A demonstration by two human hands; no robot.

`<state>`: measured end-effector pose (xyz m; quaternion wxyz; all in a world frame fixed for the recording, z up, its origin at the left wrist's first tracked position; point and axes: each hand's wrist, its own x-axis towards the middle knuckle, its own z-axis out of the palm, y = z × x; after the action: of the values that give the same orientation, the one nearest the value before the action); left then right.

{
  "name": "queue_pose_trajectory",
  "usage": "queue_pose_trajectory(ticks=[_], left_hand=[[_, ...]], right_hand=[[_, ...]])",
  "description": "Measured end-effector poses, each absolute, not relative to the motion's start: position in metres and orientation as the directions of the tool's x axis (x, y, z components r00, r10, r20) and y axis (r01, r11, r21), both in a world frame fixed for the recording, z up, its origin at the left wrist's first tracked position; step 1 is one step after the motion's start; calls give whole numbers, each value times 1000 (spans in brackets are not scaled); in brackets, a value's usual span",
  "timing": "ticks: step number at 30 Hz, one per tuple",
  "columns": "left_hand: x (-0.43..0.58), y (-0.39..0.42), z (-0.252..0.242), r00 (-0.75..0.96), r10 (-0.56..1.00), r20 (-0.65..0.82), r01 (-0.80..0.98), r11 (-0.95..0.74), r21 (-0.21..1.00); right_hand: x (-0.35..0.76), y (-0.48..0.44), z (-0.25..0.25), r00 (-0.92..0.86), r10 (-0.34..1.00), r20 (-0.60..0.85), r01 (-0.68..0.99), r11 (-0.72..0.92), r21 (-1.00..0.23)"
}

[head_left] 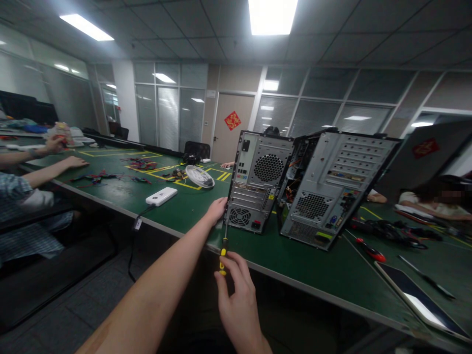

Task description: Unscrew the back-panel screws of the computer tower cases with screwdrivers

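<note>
My right hand pinches the handle of a yellow and black screwdriver between thumb and fingers. Its shaft points away from me, up to the lower left rear edge of a computer tower; I cannot make out whether the tip sits on a screw. Against that tower's left side rests my left hand, its fingers largely hidden behind the case edge. The tower stands upright, its rear panel with fan grilles and ports facing me. Close on its right stands a second computer tower, with wires visible inside at its left.
On the green table lie a white power bank, a white oval basket and several wire bundles. At the right are a red and black screwdriver, a tablet and black cables. Other people sit left and right.
</note>
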<state>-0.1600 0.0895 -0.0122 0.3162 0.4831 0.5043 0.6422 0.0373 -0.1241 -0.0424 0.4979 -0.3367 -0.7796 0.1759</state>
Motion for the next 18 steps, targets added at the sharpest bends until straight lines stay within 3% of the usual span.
queue_pose_trajectory(ticks=[9,18], left_hand=[[-159,89,-11,-324,902,284,13,-296,955],[-160,89,-12,-323,892,315,82,-305,949]], right_hand=[[37,-124,-44,-275,694,666,340,718,-608],[37,-122,-43,-274,710,648,325,703,-633]])
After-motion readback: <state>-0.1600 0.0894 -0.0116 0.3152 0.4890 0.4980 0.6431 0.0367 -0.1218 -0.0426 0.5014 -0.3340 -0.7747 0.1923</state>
